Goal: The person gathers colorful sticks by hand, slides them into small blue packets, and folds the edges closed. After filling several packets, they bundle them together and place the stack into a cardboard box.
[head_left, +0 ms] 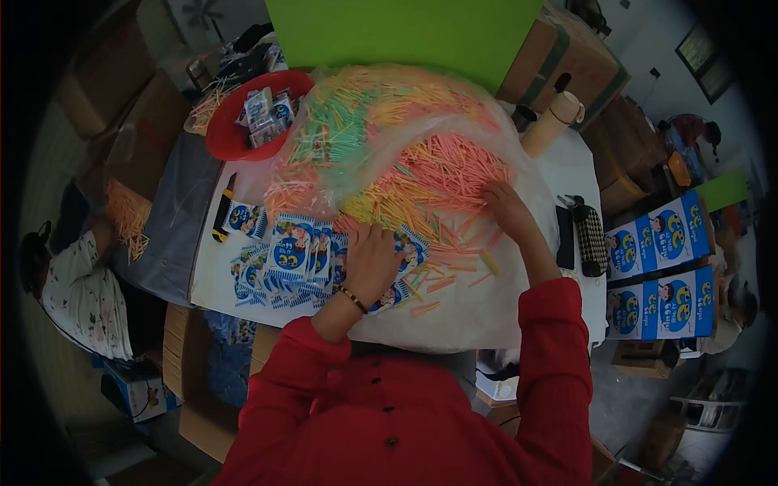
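My left hand (371, 263) lies palm down with its fingers apart, over blue-and-white printed packets (290, 253) and the near edge of a heap of sticks. My right hand (509, 212) reaches to the right side of the heap, its fingers stretched out and touching pink sticks (462, 166); its palm is hidden. Thin yellow sticks (387, 209) lie between both hands. Loose orange and green sticks (442, 283) are scattered nearer to me. A clear plastic bag (397, 139) spreads over and around the heap, with green and orange sticks behind.
A red bowl (223, 138) holds packets. A yellow-black cutter (223, 212) lies left; a beige bottle (553, 123) and a checkered pouch (593, 243) are at right. Printed boxes (660, 243) stand beside the table. A person (81, 283) at left is near more sticks (128, 219).
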Action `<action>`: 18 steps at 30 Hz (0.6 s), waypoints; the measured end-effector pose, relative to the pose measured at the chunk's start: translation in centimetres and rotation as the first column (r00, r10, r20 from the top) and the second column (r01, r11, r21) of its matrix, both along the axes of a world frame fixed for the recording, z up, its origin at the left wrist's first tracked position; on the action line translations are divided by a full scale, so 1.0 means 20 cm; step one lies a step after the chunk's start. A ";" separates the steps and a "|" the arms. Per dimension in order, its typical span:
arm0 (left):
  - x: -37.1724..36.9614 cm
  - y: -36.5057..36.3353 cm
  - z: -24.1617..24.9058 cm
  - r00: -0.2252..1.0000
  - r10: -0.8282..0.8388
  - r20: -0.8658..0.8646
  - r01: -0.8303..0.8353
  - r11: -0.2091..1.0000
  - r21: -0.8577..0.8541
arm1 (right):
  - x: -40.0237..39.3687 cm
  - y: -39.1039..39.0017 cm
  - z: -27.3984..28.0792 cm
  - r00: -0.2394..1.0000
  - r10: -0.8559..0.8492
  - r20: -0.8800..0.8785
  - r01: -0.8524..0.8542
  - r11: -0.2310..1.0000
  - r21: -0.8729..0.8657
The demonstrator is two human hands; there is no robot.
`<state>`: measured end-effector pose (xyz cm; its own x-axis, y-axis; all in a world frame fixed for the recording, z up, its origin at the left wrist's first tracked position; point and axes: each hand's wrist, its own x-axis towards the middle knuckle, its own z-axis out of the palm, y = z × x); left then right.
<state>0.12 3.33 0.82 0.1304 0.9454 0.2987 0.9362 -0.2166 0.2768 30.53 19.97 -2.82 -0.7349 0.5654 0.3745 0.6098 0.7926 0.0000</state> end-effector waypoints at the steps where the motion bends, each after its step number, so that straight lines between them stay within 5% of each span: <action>1: 0.01 0.03 -0.03 0.998 0.011 -0.056 -0.013 1.000 -0.028 | -0.02 -0.01 -0.02 1.000 0.007 -0.001 -0.007 1.000 0.006; 3: 0.02 0.07 -0.07 0.999 0.023 -0.023 -0.024 0.999 -0.038 | -0.04 -0.09 -0.07 0.927 -0.206 -0.312 0.130 0.960 -0.247; 4: 0.03 0.08 -0.08 1.000 0.025 0.011 -0.024 0.998 -0.056 | -0.08 -0.15 -0.06 0.928 -0.205 -0.310 0.131 0.961 -0.244; 6: 0.02 0.09 -0.10 0.997 0.006 0.076 -0.005 1.000 -0.015 | -0.21 -0.27 -0.08 0.401 -0.511 -0.761 -0.260 0.733 -0.629; 9: 0.02 0.09 -0.11 0.985 -0.032 0.170 0.027 0.999 0.031 | -0.33 -0.38 -0.16 0.265 -0.519 -0.813 -0.401 0.708 -0.582; 15: -0.05 0.08 -0.16 0.956 -0.130 0.262 0.121 0.991 0.051 | -0.32 -0.41 -0.24 0.507 -0.607 -0.612 -0.117 0.655 -0.747; 17: -0.05 0.10 -0.16 0.960 -0.136 0.247 0.123 0.990 0.067 | -0.32 -0.40 -0.23 0.422 -0.621 -0.660 -0.196 0.649 -0.735; 18: -0.04 0.10 -0.14 0.871 -0.128 0.475 0.116 0.992 0.054 | -0.32 -0.40 -0.22 0.331 -0.639 -0.695 -0.272 0.640 -0.718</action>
<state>-0.63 5.34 -1.99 0.0803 0.9233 0.3756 0.6580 -0.3321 0.6758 24.06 11.99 -7.27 -0.0583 0.9913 0.1184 -0.0138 0.1178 -0.9929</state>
